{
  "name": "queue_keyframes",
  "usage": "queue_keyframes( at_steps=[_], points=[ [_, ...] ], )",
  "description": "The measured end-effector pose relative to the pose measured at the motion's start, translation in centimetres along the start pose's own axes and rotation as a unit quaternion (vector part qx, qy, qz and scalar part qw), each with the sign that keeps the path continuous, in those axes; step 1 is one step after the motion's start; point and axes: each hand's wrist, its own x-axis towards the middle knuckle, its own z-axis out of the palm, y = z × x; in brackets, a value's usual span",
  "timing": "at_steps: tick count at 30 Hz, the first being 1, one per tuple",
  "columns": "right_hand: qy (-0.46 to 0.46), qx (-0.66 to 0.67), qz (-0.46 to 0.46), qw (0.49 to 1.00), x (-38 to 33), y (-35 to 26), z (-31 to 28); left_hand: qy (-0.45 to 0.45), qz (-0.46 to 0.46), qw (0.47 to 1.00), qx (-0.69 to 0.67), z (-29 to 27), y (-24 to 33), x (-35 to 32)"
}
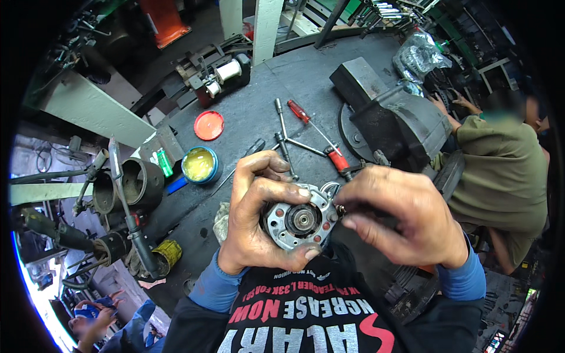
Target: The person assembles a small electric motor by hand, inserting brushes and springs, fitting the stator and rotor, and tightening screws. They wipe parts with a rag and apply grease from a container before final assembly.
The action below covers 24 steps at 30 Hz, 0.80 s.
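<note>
- Left hand (246,213): fingers grasp the round silver metal housing (303,221) near the dark grey desk (250,112); keep it steady.
- Right hand (412,216): fingers curl at its edge, grip unclear; work gently.

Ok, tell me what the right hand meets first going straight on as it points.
The right hand would probably meet the round metal housing held in the left hand; depth is unclear.
</note>
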Motion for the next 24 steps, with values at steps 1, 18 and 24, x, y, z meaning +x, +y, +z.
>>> queue_keyframes(
  at_steps=[1,18,24],
  points=[
    [-0.018,-0.033,-0.008,0.999,-0.5,-0.3,0.0,0.006,-0.009,1.0,-0.012,0.2,-0.2,-0.3],
    [-0.061,-0.178,-0.237,0.953,2.0,1.7,-0.6,0.097,-0.14,0.985,-0.01,1.3,2.9,-1.8],
    [-0.039,-0.207,-0.239,0.948,1.8,2.5,0.3,0.112,-0.129,0.985,-0.006,2.3,3.3,-2.2]
  ],
)
